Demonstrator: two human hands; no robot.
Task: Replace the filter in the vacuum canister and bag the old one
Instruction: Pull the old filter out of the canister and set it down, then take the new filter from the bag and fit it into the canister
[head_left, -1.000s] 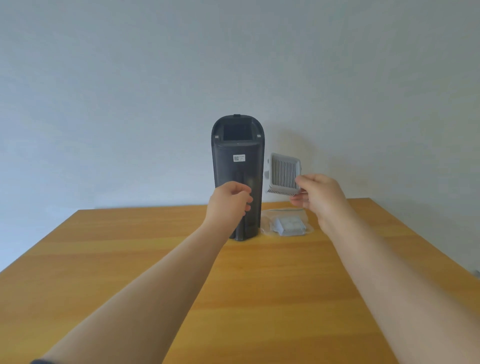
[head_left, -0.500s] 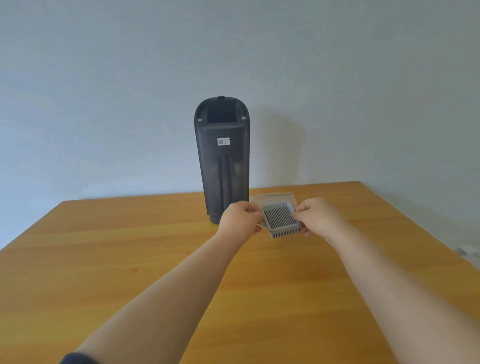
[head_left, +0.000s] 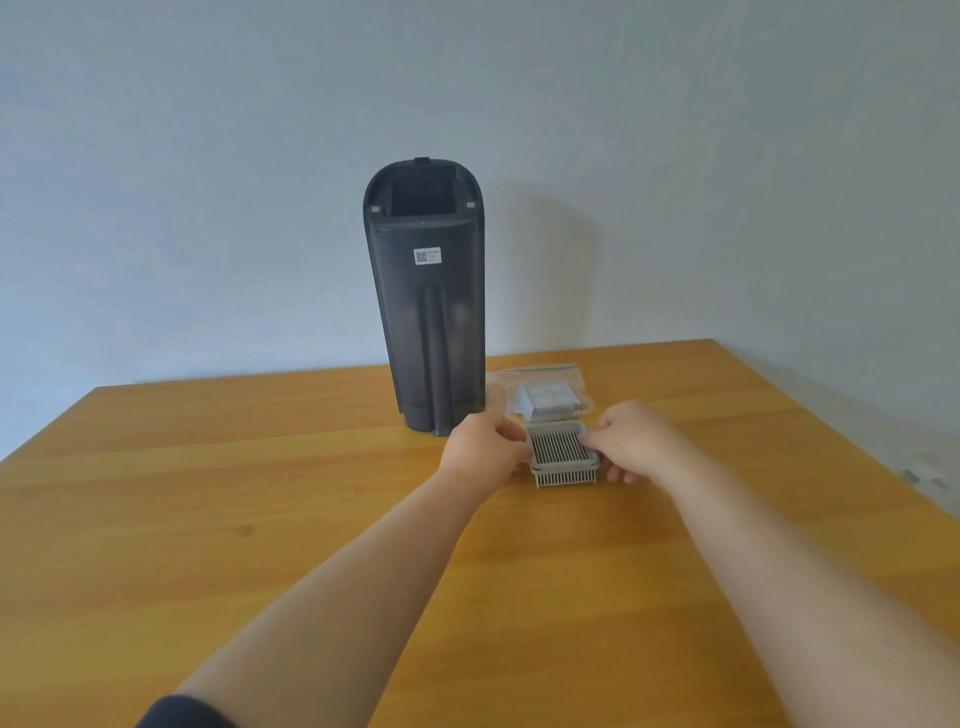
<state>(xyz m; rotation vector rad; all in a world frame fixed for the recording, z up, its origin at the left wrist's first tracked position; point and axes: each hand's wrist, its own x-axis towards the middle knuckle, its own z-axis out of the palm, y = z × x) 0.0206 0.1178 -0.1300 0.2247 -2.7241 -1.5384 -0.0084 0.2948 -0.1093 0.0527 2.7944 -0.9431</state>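
Both hands' grip clamps the filter (head_left: 560, 450), between canister (head_left: 427, 312) and bagged filter (head_left: 549, 400)

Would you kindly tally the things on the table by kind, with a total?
Canister: 1
Filters: 2, one held, one in the bag
Bag: 1
Total: 4
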